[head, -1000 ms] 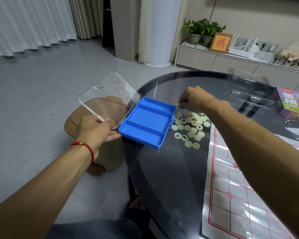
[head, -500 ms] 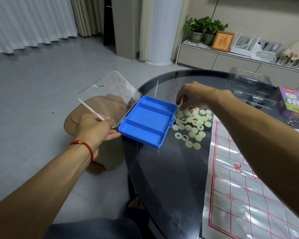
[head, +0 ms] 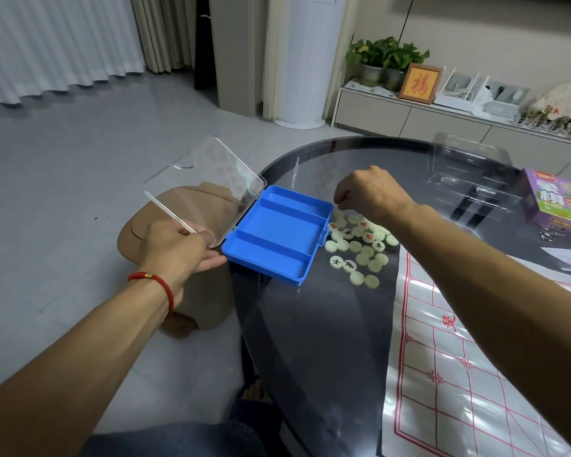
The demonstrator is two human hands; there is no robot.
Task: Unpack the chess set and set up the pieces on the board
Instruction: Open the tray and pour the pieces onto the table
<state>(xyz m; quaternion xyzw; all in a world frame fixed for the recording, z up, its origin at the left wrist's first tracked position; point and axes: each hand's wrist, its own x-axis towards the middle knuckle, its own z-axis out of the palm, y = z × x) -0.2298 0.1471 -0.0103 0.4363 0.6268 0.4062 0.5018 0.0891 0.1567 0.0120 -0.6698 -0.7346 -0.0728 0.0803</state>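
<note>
While one blue case (head: 279, 233) lies open on the tabletop (head: 314, 328) | roughly two dozen pieces (head: 360, 245) scattered beside it | left hand (head: 178, 249) pinches clear lid (head: 205, 184) | right hand (head: 370, 192) curled above pieces, grip contents unclear.

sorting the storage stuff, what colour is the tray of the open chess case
Blue tray, with a clear hinged lid; the head view shows it plainly.

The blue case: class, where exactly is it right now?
In the head view, the blue case lies open at the glass table's left edge, left of the loose pieces.
</note>
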